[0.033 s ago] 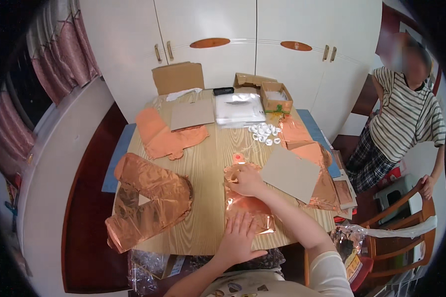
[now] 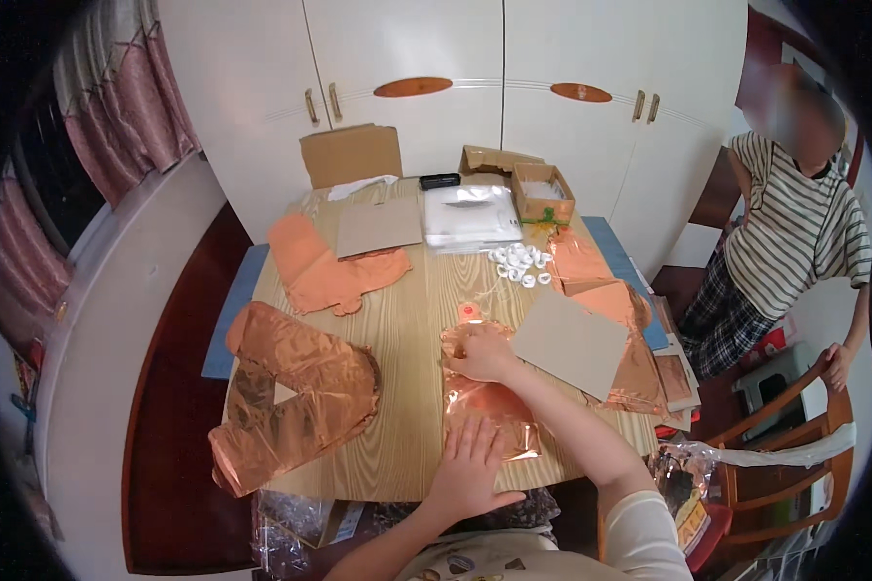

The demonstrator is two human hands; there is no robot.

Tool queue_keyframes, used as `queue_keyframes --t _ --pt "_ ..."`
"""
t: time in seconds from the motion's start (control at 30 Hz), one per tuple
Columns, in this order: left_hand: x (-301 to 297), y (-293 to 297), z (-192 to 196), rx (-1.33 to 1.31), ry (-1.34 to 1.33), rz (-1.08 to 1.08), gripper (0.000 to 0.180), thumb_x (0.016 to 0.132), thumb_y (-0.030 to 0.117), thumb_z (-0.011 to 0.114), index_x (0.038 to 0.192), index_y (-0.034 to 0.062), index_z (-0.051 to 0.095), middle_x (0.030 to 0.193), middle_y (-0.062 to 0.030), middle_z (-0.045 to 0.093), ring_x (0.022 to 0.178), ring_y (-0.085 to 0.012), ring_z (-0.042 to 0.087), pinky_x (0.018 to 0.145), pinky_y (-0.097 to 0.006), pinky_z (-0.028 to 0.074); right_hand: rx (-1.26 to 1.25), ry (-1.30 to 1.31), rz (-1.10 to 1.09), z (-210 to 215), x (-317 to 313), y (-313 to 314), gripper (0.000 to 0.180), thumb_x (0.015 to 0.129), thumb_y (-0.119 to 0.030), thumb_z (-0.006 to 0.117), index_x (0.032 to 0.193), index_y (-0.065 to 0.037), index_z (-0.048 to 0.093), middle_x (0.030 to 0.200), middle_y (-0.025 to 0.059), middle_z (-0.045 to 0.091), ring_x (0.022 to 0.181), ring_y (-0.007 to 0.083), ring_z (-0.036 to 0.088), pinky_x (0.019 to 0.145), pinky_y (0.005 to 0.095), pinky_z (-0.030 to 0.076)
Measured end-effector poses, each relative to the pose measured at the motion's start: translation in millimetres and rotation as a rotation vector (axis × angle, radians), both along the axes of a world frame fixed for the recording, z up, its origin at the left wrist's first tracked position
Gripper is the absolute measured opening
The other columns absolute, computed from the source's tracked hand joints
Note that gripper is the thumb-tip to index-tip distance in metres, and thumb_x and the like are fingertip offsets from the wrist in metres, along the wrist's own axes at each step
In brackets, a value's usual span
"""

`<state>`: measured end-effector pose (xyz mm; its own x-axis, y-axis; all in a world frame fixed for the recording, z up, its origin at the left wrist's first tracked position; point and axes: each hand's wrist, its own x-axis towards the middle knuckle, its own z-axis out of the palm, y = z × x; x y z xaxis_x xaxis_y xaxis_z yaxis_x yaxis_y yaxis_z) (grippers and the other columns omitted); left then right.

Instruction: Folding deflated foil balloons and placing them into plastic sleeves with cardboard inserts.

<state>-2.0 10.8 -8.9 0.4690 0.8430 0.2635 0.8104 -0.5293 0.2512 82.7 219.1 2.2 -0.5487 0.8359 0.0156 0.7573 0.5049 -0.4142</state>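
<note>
Copper-coloured foil sheet [image 2: 489, 407] lies flat on the wooden table [image 2: 412, 320] under both hands: the left hand [image 2: 470, 470] presses its near end with fingers spread open, holding nothing, while the right hand [image 2: 482, 355] pinches the far end with curled fingers. Just beyond the right hand sits a small pink round piece [image 2: 469, 311]. Right of it rests a grey cardboard sheet [image 2: 572, 344]. Well to the left lies a crumpled foil balloon [image 2: 295, 392]. A person in a striped shirt [image 2: 790, 232] stands far right.
</note>
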Motion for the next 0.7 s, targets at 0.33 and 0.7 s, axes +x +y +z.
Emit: queue_keyframes --t 0.33,0.7 --pt "-2.7 -1.6 3.2 -0.013 -0.003 0.011 0.1 0.076 0.072 0.057 0.134 -0.007 0.044 0.14 -0.0311 0.038 0.133 -0.0483 0.03 0.109 -0.06 0.021 -0.234 0.096 0.174 -32.6 -14.5 34.6 0.027 0.074 -0.028 0.073 0.09 -0.007 0.074 0.084 0.014 0.07 0.077 0.0251 0.066 0.072 0.0376 0.05" --pt "-3.1 -1.1 2.8 -0.014 -0.02 0.003 0.099 0.077 0.074 0.054 0.133 -0.0077 0.046 0.139 -0.0309 0.038 0.134 -0.048 0.029 0.109 -0.062 0.019 -0.157 0.11 -0.098 -23.3 -25.9 4.8 0.014 0.073 -0.026 0.073 0.078 -0.014 0.075 0.074 0.0087 0.069 0.075 0.0218 0.066 0.071 0.0401 0.047"
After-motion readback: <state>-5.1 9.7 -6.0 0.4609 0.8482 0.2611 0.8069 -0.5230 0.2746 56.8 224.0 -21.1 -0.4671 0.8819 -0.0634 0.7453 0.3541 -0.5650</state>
